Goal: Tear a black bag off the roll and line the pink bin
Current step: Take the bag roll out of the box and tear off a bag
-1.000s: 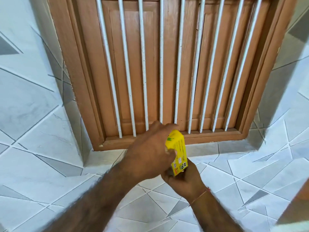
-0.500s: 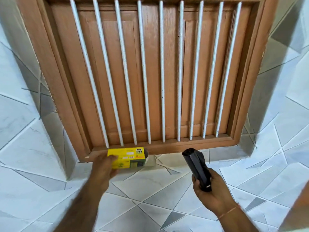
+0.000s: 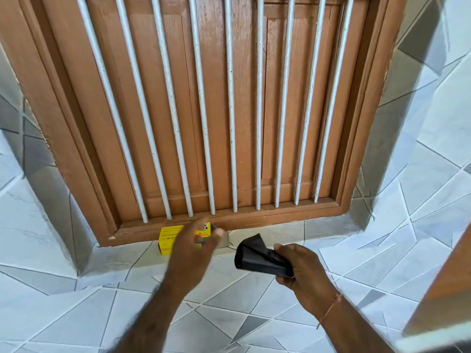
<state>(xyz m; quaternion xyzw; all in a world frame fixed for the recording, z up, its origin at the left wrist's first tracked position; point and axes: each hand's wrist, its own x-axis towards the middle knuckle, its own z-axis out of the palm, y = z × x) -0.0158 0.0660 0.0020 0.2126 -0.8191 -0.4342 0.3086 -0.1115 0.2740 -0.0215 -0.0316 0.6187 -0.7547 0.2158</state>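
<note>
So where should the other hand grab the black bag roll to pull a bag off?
Probably the loose flap at the top of the black bag roll, coming in from the left. The right hand already grips the roll's lower right end, so that corner sticking up near the window sill is the free part. The left hand is open and close beside it, in front of the yellow box.

There are two hands: the left hand [image 3: 192, 247] and the right hand [image 3: 302, 270]. One black bag roll [image 3: 257, 258] and one yellow box [image 3: 169, 236] are in the lower centre. Eleven white bars [image 3: 230, 110] (all vertical) cross one wooden window [image 3: 295, 98].
</note>
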